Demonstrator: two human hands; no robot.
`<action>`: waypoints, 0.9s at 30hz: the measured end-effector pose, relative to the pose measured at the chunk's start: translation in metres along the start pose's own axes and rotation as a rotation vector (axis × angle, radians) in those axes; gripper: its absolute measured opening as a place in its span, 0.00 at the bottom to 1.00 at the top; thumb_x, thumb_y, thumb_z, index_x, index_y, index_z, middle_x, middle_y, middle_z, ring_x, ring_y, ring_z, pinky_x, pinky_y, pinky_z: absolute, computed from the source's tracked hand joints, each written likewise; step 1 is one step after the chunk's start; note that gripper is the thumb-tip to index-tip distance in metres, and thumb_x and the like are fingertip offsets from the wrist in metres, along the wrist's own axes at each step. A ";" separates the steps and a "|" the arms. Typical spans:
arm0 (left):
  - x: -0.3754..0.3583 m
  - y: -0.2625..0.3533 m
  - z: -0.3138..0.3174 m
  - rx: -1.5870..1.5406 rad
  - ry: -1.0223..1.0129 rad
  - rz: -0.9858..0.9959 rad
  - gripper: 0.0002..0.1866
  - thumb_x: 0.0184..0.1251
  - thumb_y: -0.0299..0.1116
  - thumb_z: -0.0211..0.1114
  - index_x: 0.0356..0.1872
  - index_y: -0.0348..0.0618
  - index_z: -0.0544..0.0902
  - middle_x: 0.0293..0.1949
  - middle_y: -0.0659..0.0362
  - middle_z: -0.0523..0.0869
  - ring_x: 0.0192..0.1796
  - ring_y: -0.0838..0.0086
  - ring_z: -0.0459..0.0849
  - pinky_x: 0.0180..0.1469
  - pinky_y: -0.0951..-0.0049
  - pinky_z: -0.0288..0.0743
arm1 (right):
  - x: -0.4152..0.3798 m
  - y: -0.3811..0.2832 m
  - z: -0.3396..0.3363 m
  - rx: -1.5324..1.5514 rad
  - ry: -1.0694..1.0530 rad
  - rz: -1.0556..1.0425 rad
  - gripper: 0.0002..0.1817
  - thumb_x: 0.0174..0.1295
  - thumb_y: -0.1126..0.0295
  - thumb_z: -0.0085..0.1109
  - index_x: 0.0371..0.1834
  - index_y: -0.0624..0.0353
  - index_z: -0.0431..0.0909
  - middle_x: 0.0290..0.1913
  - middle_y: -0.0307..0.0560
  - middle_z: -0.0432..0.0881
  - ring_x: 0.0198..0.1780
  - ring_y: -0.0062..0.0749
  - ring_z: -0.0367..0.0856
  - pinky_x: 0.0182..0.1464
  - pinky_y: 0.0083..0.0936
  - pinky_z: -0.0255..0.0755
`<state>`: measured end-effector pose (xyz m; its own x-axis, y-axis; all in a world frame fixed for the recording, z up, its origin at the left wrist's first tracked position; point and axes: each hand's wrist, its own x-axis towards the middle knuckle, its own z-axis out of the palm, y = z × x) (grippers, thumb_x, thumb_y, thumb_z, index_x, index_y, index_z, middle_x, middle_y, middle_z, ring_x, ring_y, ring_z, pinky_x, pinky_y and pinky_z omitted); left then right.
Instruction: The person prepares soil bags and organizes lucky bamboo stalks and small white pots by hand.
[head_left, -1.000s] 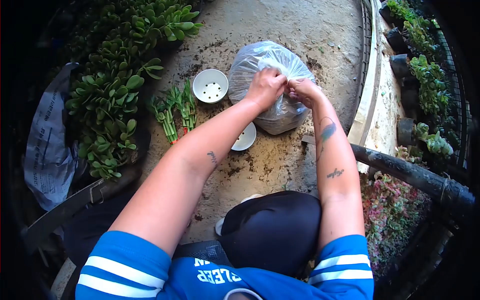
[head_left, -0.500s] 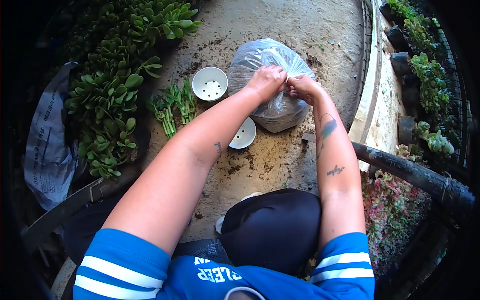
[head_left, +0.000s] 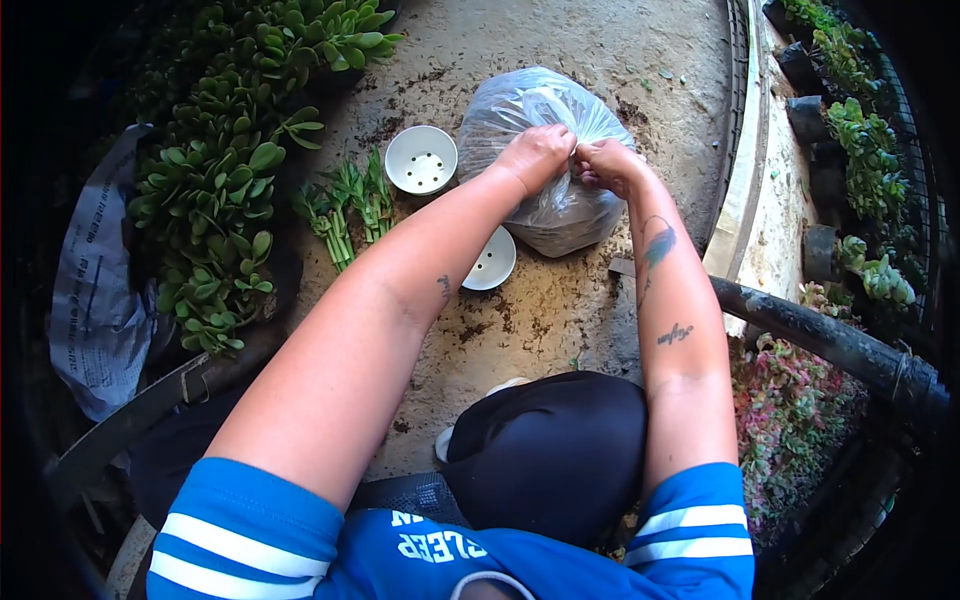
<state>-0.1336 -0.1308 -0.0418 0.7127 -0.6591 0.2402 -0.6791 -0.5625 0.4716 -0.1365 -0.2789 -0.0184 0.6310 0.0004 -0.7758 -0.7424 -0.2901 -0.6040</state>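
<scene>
A clear plastic bag (head_left: 575,222), full of something dark, stands on the ground ahead of me. Its gathered neck is pinched between my left hand (head_left: 541,157) and my right hand (head_left: 608,166), both closed and nearly touching. Any knot or tie there is hidden by my fingers. Left of the bag sits a white pot (head_left: 421,160) with drainage holes in its base. A second white pot (head_left: 491,262) lies nearer me, partly covered by my left forearm. Bundles of cut green stems (head_left: 345,205) rest on the ground beside the first pot.
Thick-leaved green plants (head_left: 215,170) crowd the left, with a printed plastic sack (head_left: 100,280) beyond them. A black pipe (head_left: 810,325) runs along the right, near reddish plants (head_left: 790,420). Potted plants (head_left: 860,150) line the far right. Soil is scattered over the ground.
The view has shifted slightly. Both hands stay on the bag's neck, with a small change in the fingers' position. The pots and stems have not moved on the ground.
</scene>
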 end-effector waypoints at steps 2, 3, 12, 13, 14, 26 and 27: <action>0.002 0.003 0.001 -0.026 -0.035 -0.061 0.11 0.45 0.27 0.60 0.30 0.39 0.71 0.33 0.51 0.75 0.40 0.60 0.77 0.43 0.66 0.72 | 0.001 -0.003 0.002 -0.034 0.007 -0.007 0.12 0.58 0.65 0.52 0.23 0.62 0.73 0.20 0.36 0.73 0.18 0.16 0.68 0.20 0.12 0.67; 0.002 0.004 0.001 -0.028 -0.038 -0.058 0.11 0.45 0.27 0.60 0.30 0.39 0.71 0.33 0.51 0.75 0.40 0.60 0.77 0.43 0.66 0.72 | 0.002 -0.005 0.004 -0.077 0.034 0.005 0.13 0.58 0.64 0.53 0.22 0.62 0.73 0.20 0.36 0.73 0.18 0.17 0.68 0.20 0.13 0.67; 0.007 -0.010 0.006 -0.149 -0.023 -0.127 0.11 0.47 0.28 0.58 0.32 0.36 0.69 0.35 0.46 0.74 0.41 0.53 0.75 0.44 0.62 0.69 | 0.020 0.011 -0.003 -0.358 0.079 -0.315 0.09 0.50 0.68 0.57 0.27 0.64 0.78 0.21 0.47 0.77 0.24 0.31 0.75 0.29 0.26 0.70; 0.008 -0.012 0.002 -0.219 -0.111 -0.203 0.12 0.49 0.30 0.58 0.34 0.36 0.70 0.37 0.46 0.75 0.43 0.54 0.75 0.46 0.63 0.69 | 0.017 0.014 -0.003 -0.436 0.221 -0.447 0.07 0.49 0.69 0.56 0.29 0.61 0.79 0.24 0.50 0.78 0.27 0.34 0.77 0.33 0.28 0.70; 0.008 -0.015 0.001 -0.287 -0.198 -0.278 0.13 0.50 0.31 0.58 0.35 0.36 0.71 0.39 0.46 0.75 0.45 0.55 0.75 0.48 0.64 0.69 | 0.012 0.011 -0.002 -0.513 0.366 -0.579 0.07 0.49 0.71 0.56 0.31 0.58 0.79 0.26 0.53 0.79 0.31 0.37 0.79 0.36 0.29 0.71; 0.010 -0.023 -0.005 -0.369 -0.256 -0.258 0.09 0.50 0.30 0.57 0.31 0.37 0.71 0.33 0.47 0.76 0.40 0.57 0.76 0.43 0.65 0.68 | -0.007 0.001 0.003 -0.650 0.267 -0.728 0.07 0.46 0.73 0.58 0.30 0.52 0.80 0.29 0.51 0.79 0.35 0.43 0.78 0.39 0.30 0.71; 0.011 -0.025 -0.005 -0.372 -0.264 -0.255 0.09 0.50 0.30 0.57 0.31 0.36 0.72 0.33 0.47 0.77 0.40 0.57 0.76 0.43 0.65 0.68 | -0.007 0.001 0.004 -0.638 0.249 -0.717 0.07 0.46 0.73 0.58 0.31 0.52 0.80 0.29 0.51 0.79 0.35 0.43 0.79 0.39 0.30 0.71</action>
<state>-0.1082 -0.1212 -0.0468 0.7463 -0.6545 -0.1210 -0.3473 -0.5380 0.7681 -0.1425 -0.2755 -0.0140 0.9671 0.1974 -0.1607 0.0478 -0.7608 -0.6472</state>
